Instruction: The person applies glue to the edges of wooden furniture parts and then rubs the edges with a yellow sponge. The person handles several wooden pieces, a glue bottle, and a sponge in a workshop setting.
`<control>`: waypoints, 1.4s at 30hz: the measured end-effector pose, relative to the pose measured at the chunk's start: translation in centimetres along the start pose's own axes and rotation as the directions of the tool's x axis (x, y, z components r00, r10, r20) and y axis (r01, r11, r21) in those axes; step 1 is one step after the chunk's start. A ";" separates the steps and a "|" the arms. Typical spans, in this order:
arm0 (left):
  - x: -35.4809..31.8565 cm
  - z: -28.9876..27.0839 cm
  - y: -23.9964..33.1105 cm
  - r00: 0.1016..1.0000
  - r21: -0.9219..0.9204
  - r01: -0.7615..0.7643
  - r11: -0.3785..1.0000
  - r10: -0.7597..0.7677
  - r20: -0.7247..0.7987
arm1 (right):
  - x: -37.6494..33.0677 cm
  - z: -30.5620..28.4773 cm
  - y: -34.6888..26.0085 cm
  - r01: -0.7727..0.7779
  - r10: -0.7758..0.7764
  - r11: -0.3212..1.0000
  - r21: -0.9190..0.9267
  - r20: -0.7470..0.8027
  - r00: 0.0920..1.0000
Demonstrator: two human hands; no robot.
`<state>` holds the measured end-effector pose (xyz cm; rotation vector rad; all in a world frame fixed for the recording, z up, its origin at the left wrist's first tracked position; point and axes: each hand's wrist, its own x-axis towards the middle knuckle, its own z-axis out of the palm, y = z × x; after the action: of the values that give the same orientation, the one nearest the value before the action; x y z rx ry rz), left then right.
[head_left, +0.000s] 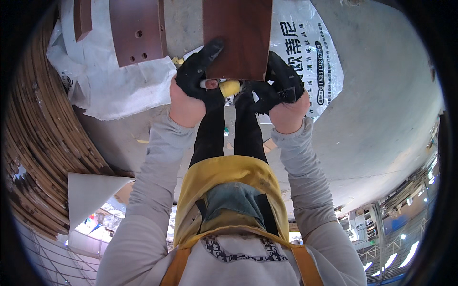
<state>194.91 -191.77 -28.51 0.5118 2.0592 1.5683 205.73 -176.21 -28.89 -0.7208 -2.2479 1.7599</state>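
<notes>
A reddish-brown flat board with a dark, smooth face runs from the top edge of the view toward me. My left hand, in a black glove, is closed on its near left corner, thumb lying on the face. A bare fingertip shows just under the near edge. At the near right corner, my right hand, gloved too, grips the side with its fingers partly hidden. Between both hands, beneath the board's near edge, sits a rounded yellow thing whose kind I cannot make out.
On white plastic sheeting at the left lie a brown panel with round holes and a narrow brown strip. Printed white plastic spreads at the right. Stacked thin boards rise along the far left.
</notes>
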 end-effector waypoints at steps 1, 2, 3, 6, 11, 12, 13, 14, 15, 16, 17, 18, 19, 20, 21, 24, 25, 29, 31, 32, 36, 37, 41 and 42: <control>0.3 -0.1 -0.5 1.000 -0.024 -0.031 0.999 0.031 0.003 | 0.1 -0.3 0.0 0.033 -0.030 0.994 -0.108 0.024 0.999; 0.3 0.2 -1.0 0.998 -0.088 -0.028 0.996 0.024 -0.050 | 0.1 -0.4 0.1 0.074 -0.071 0.987 -0.142 0.023 0.997; 0.3 0.3 -1.2 0.997 -0.065 -0.047 0.997 0.043 -0.063 | -0.1 -0.5 0.2 0.114 -0.112 0.978 -0.175 0.024 0.993; 0.2 0.7 -1.6 0.991 -0.014 -0.095 0.995 0.094 -0.095 | -0.6 -0.3 0.8 0.217 -0.226 0.954 -0.205 -0.021 0.974; -0.2 1.4 -1.2 0.986 -0.028 -0.065 0.998 0.059 -0.157 | -1.6 0.7 0.7 0.104 -0.113 0.992 -0.070 -0.129 0.985; -0.3 1.6 -1.0 0.984 0.015 -0.039 0.999 0.041 -0.172 | -1.5 0.7 0.5 0.115 -0.123 0.991 -0.068 -0.132 0.984; -0.3 1.8 -0.7 0.981 0.059 -0.011 0.998 0.022 -0.191 | -1.3 0.8 0.2 0.127 -0.134 0.990 -0.064 -0.131 0.982; -0.3 1.8 -0.7 0.982 0.049 0.003 0.999 0.007 -0.190 | -1.2 0.8 -0.1 0.097 -0.098 0.995 -0.018 -0.130 0.987; -0.4 1.9 -0.7 0.982 0.039 0.016 0.999 -0.009 -0.188 | -1.2 0.8 -0.5 0.067 -0.063 0.997 0.027 -0.126 0.990; -0.3 1.8 -0.9 0.986 -0.023 0.014 1.000 -0.018 -0.165 | -1.2 0.8 -0.9 0.039 -0.030 0.997 0.073 -0.121 0.992; -0.2 1.8 -0.9 0.990 -0.084 0.014 0.996 -0.026 -0.141 | -1.6 0.8 -1.1 -0.040 0.060 0.991 0.128 -0.157 0.986; -0.2 1.6 -0.7 0.994 -0.109 0.025 0.994 -0.035 -0.099 | -2.2 0.9 -1.1 -0.116 0.151 0.976 0.185 -0.185 0.971; -0.4 1.7 -0.2 0.990 -0.144 0.066 0.987 -0.082 -0.111 | -2.7 0.9 -1.3 -0.190 0.242 0.952 0.242 -0.209 0.947; -0.7 1.8 0.3 0.984 -0.180 0.106 0.978 -0.129 -0.122 | -3.0 0.3 -1.6 -0.164 0.216 0.952 0.258 -0.186 0.959; -0.8 1.8 0.7 0.976 -0.216 0.145 0.965 -0.176 -0.132 | -3.4 0.0 -2.4 -0.190 0.276 0.895 0.403 -0.167 0.946; -1.9 1.9 0.1 0.962 -0.344 0.083 0.935 -0.165 -0.216 | -4.4 -1.5 -2.1 -0.175 0.174 0.984 0.045 0.031 0.984; -2.3 2.1 0.3 0.948 -0.455 0.098 0.885 -0.222 -0.227 | -4.1 -1.7 -1.9 -0.054 0.063 0.993 -0.103 0.091 0.994; -4.8 1.1 -0.1 0.785 -0.523 0.366 0.770 -0.557 -0.271 | -3.8 -1.8 -1.6 0.014 0.028 0.979 -0.205 0.202 0.979; -6.6 1.3 -0.1 0.736 -0.644 0.338 0.686 -0.620 -0.274 | -3.4 -0.6 -1.9 -0.044 0.077 0.980 -0.193 0.167 0.983; -7.7 1.2 -0.6 0.760 -0.516 0.378 0.769 -0.576 -0.301 | -3.2 -0.1 -1.7 -0.045 0.086 0.972 -0.231 0.169 0.982; -11.8 0.7 -3.4 0.723 -0.574 0.399 0.715 -0.630 -0.284 | -2.5 3.9 -3.5 0.050 0.126 0.911 -0.409 0.392 0.911; -12.2 0.5 -3.1 0.715 -0.678 0.334 0.655 -0.645 -0.270 | -2.6 4.8 -4.1 0.171 0.061 0.913 -0.369 0.540 0.840; -14.6 -1.1 -2.1 0.673 -0.610 0.480 0.630 -0.711 -0.205 | -2.6 3.7 -4.5 -0.069 0.108 0.985 -0.155 0.260 0.960; -15.1 -1.4 -2.4 0.673 -0.630 0.473 0.616 -0.714 -0.193 | -1.6 2.9 -3.8 -0.183 0.212 0.971 -0.152 0.199 0.957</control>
<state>206.22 -202.08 -28.10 -0.7647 1.6420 1.7703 204.91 -180.10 -25.82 -0.8468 -2.5341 1.8715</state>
